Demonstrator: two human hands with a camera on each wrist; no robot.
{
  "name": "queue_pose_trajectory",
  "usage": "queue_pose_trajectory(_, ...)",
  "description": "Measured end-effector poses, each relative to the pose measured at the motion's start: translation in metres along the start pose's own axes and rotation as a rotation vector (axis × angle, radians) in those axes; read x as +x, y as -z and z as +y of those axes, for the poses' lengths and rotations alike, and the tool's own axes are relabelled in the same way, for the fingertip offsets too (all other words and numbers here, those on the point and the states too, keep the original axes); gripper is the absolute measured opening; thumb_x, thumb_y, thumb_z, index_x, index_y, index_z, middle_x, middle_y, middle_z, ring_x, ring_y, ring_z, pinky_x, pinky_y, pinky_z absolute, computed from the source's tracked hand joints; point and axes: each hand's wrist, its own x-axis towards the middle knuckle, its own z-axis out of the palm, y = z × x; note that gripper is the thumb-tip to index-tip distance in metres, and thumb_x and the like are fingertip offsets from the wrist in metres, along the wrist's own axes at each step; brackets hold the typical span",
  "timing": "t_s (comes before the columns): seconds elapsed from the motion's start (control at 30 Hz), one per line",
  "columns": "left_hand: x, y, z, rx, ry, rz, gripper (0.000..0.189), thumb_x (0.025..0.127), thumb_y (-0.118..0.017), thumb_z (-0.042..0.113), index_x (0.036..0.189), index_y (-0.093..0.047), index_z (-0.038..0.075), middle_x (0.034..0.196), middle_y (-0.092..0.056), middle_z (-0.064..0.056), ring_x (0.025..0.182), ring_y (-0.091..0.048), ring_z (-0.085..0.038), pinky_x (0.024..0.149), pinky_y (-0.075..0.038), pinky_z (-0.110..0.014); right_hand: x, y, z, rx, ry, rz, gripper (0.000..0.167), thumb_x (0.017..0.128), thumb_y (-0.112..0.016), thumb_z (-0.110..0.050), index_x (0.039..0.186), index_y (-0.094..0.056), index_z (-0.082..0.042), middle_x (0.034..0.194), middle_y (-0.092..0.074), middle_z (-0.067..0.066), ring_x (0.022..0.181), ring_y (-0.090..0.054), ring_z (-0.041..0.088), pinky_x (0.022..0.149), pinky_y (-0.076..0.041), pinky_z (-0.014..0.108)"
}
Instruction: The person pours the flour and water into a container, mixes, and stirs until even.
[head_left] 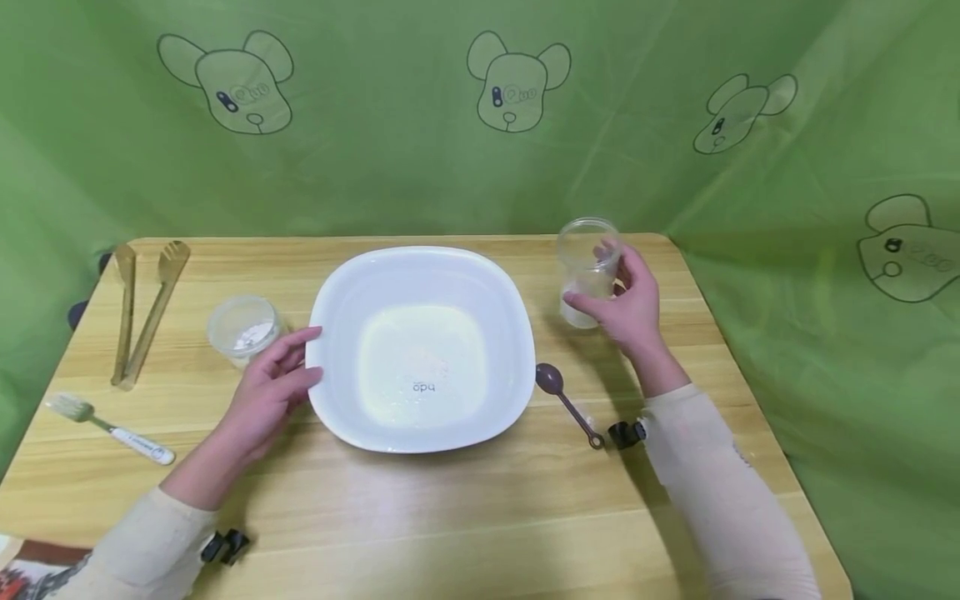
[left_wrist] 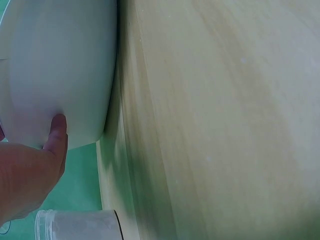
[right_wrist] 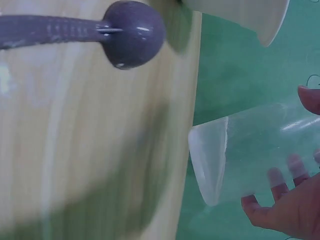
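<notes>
The white rounded-square basin [head_left: 420, 437] sits mid-table, with small dark lettering on its inner bottom. My left hand [head_left: 262, 387] holds its left rim; in the left wrist view one finger [left_wrist: 57, 127] lies against the outer wall. On the right, my right hand [head_left: 633, 300] grips a clear plastic cup [head_left: 588, 242], thumb on one side and fingers round the other. White stuff shows low in the cup. From the right wrist, the cup [right_wrist: 250, 145] leans, its base close over the tabletop. A dark brown spoon [head_left: 550, 379] lies between basin and right forearm.
A clear tub [head_left: 243, 329] with white contents stands just left of my left hand. Farther left are a wooden spoon [head_left: 123, 312], a wooden fork [head_left: 161, 292] and a brush [head_left: 112, 429] with a white handle. Green curtain [head_left: 390, 150] hangs behind the table.
</notes>
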Motion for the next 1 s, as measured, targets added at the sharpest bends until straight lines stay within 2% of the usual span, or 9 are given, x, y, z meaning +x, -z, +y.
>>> queue_pose_trajectory(0.23, -0.001, 0.002, 0.000, 0.002, -0.004, 0.000, 0.052, 0.096, -0.060, -0.003, 0.145, -0.045, 0.003, 0.138, -0.056, -0.011, 0.109, -0.064, -0.021, 0.085, -0.057, -0.029, 0.010, 0.001, 0.013, -0.134, 0.078, -0.034, 0.090, 0.059, -0.093, 0.003, 0.140, -0.056, -0.012, 0.133, -0.059, 0.008, 0.117, -0.053, 0.020, 0.093, -0.048, 0.044)
queue_pose_trajectory(0.43, -0.002, 0.003, 0.000, -0.002, -0.002, 0.000, 0.052, 0.096, -0.061, -0.003, 0.145, -0.046, 0.004, 0.138, -0.057, -0.010, 0.109, -0.064, -0.021, 0.085, -0.057, -0.029, 0.013, 0.002, 0.004, -0.231, 0.159, -0.088, 0.087, 0.057, -0.094, 0.002, 0.136, -0.060, -0.012, 0.129, -0.062, 0.008, 0.116, -0.054, 0.026, 0.097, -0.045, 0.052)
queue_pose_trajectory(0.63, -0.001, 0.003, -0.001, 0.000, 0.000, 0.002, 0.052, 0.096, -0.061, -0.003, 0.145, -0.045, 0.002, 0.143, -0.051, -0.015, 0.113, -0.062, -0.022, 0.086, -0.057, -0.030, 0.015, 0.005, -0.005, -0.330, 0.213, -0.167, 0.087, 0.057, -0.093, 0.002, 0.136, -0.061, -0.011, 0.132, -0.061, 0.012, 0.121, -0.052, 0.035, 0.104, -0.039, 0.059)
queue_pose_trajectory(0.83, 0.001, 0.002, -0.001, 0.000, 0.011, 0.008, 0.053, 0.095, -0.062, -0.002, 0.146, -0.045, 0.003, 0.144, -0.050, -0.017, 0.113, -0.062, -0.021, 0.087, -0.056, -0.030, 0.014, 0.005, -0.015, -0.451, 0.273, -0.252, 0.088, 0.058, -0.093, -0.001, 0.138, -0.059, -0.012, 0.136, -0.058, 0.012, 0.124, -0.051, 0.034, 0.106, -0.038, 0.059)
queue_pose_trajectory(1.0, 0.002, 0.002, -0.001, 0.001, 0.014, 0.007, 0.053, 0.096, -0.062, -0.002, 0.146, -0.045, 0.004, 0.143, -0.052, -0.016, 0.112, -0.063, -0.022, 0.087, -0.056, -0.031, 0.015, 0.003, -0.024, -0.528, 0.300, -0.294, 0.088, 0.060, -0.093, -0.004, 0.140, -0.058, -0.015, 0.137, -0.058, 0.009, 0.125, -0.051, 0.034, 0.107, -0.036, 0.060)
